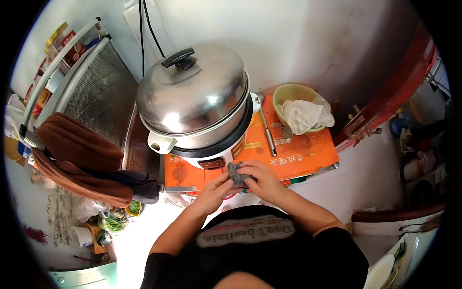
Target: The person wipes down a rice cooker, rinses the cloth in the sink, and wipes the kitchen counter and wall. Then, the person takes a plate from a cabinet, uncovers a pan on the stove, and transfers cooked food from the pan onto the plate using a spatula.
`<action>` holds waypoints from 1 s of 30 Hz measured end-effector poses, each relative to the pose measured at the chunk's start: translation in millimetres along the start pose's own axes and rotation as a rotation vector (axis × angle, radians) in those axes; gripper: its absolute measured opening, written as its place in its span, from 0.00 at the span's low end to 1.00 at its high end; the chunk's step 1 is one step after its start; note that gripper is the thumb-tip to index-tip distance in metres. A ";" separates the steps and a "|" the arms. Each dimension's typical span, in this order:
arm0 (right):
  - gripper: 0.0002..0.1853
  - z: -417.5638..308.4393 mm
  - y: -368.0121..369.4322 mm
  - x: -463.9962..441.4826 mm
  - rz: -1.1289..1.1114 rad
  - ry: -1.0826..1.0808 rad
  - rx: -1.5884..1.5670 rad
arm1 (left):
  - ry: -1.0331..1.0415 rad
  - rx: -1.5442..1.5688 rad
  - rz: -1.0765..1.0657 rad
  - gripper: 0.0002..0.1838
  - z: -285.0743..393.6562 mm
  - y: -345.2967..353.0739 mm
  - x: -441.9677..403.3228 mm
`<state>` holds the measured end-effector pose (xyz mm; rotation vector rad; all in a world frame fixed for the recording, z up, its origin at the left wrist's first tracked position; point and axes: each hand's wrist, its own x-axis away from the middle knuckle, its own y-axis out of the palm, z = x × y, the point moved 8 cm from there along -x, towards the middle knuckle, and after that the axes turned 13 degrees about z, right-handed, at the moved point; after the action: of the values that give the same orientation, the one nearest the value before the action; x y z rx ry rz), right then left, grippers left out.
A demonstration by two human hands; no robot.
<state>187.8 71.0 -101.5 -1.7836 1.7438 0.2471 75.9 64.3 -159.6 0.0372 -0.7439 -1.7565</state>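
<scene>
A crumpled grey cloth [236,174] is held between my two hands, in front of the orange box top. My left hand [219,189] grips its left side with bent fingers. My right hand [260,178] has its fingers closed on the right side. Just beyond my hands stands a large electric cooker [211,161] with a white and black base. Its domed steel lid [202,91] has a black handle and sits on the steel pot.
An orange box surface [293,156] bears the cooker, a metal-handled utensil [268,132] and a yellow basket [284,96] with a white cloth [305,117]. Brown clothing [82,149] hangs on a rack at left. Vegetables [115,221] lie on the floor. A red door [399,91] stands at right.
</scene>
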 end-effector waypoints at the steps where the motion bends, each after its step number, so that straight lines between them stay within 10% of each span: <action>1: 0.17 -4.9 -4.2 -7.9 -0.004 -0.003 -0.011 | -0.001 -0.012 0.018 0.17 4.0 -1.5 4.1; 4: 0.17 -39.0 -7.3 -38.7 0.079 -0.303 0.072 | 0.507 -0.423 0.265 0.18 54.4 -24.7 17.7; 11: 0.15 -34.3 34.0 -54.3 0.053 -0.680 0.312 | 0.628 -0.152 0.866 0.21 90.4 -89.4 24.7; 20: 0.15 72.8 -46.9 -84.7 0.502 -0.217 0.233 | 0.614 -0.229 0.716 0.23 106.7 -89.6 3.1; 22: 0.14 153.7 -36.5 -77.3 0.517 0.529 -0.356 | 0.589 -0.295 0.724 0.24 104.6 -99.1 0.8; 26: 0.15 164.3 18.6 -37.5 0.507 0.580 -0.521 | 0.546 -0.342 0.671 0.26 102.0 -104.1 -3.3; 30: 0.17 98.4 15.0 -15.7 0.500 0.113 -0.097 | 0.486 -0.345 0.693 0.30 102.0 -99.5 -1.7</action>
<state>199.9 138.9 -175.0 -1.4180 2.2769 0.4498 -48.9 125.4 -128.2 -0.0256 -0.0630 -1.1167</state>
